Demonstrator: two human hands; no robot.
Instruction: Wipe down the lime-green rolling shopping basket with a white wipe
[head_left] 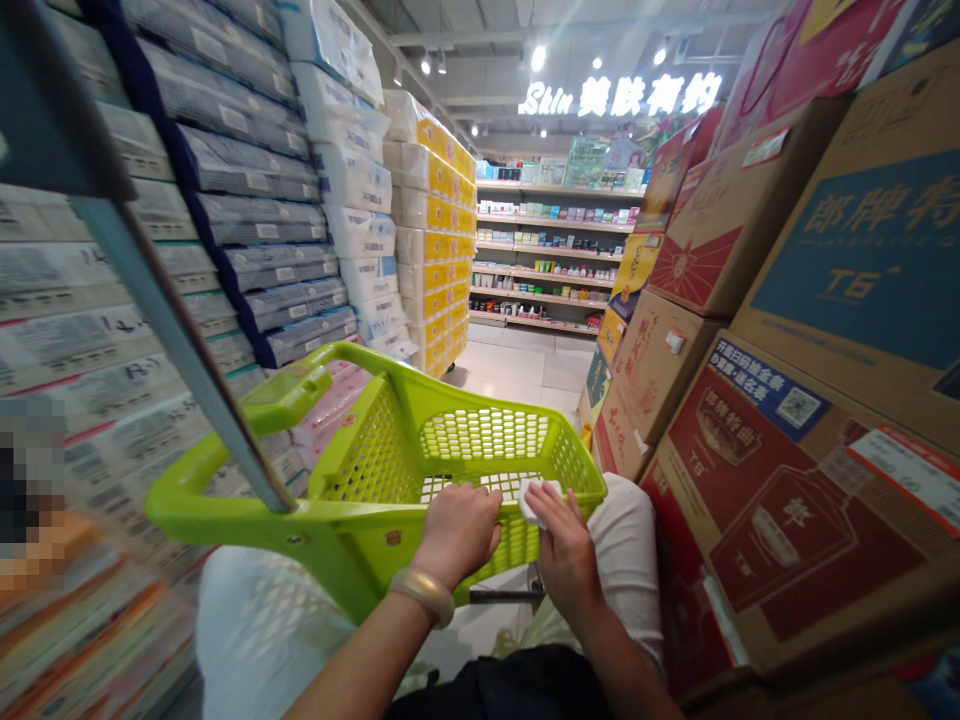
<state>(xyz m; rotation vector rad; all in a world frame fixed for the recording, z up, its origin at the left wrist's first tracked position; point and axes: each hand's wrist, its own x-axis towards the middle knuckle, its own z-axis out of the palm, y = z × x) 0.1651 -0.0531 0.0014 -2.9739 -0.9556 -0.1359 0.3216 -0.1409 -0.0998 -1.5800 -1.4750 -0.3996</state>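
Observation:
A lime-green plastic shopping basket (375, 455) with mesh walls and a thick handle stands tilted in front of me in a shop aisle. My left hand (457, 530), with a pale bangle on the wrist, is closed over the basket's near rim. My right hand (566, 545) presses a small white cloth or wipe (534, 497) against the same rim, fingers curled on it. The basket's inside looks empty from here.
Stacked packs of tissue and paper goods (247, 190) wall the left side. Cardboard cartons (795, 400) pile up on the right. A grey metal pole (165, 310) crosses the left foreground. The tiled aisle floor (517, 370) leads to shelves of bottles (555, 260) under a lit sign.

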